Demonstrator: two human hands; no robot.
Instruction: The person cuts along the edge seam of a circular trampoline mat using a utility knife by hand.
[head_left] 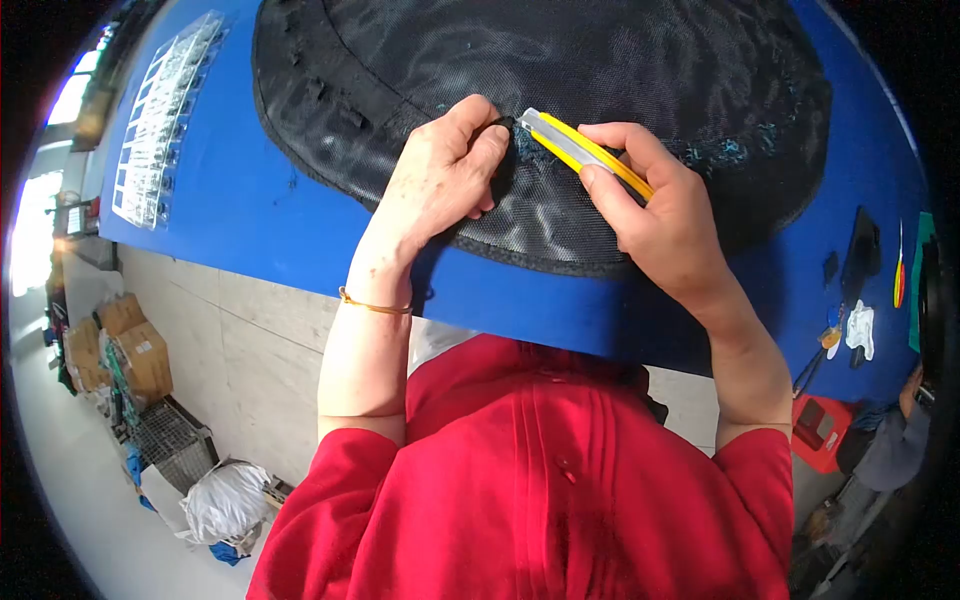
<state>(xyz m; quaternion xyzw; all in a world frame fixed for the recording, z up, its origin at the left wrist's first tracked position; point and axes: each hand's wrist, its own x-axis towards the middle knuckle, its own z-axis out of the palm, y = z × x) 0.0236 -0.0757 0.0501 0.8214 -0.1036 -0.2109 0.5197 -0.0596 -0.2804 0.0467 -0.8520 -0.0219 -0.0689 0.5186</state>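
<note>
A large round piece of black mesh fabric (600, 60) lies on the blue table, with bits of blue thread (735, 150) scattered over it. My left hand (445, 165) is closed, pinching a small fold of the mesh between thumb and forefinger. Wrapped round a yellow utility knife (600, 160), my right hand (655, 205) points its tip left toward the pinched spot. The knife's metal end is right beside my left fingertips; whether it touches the fabric I cannot tell.
The blue table (240, 230) carries a clear plastic tray (165, 120) at left. Keys (830, 335), a white item (860, 330) and a red-and-yellow tool (899, 280) lie at right. Cardboard boxes (140, 355) and a grey crate (172, 440) stand on the floor. Another person (895, 450) is at lower right.
</note>
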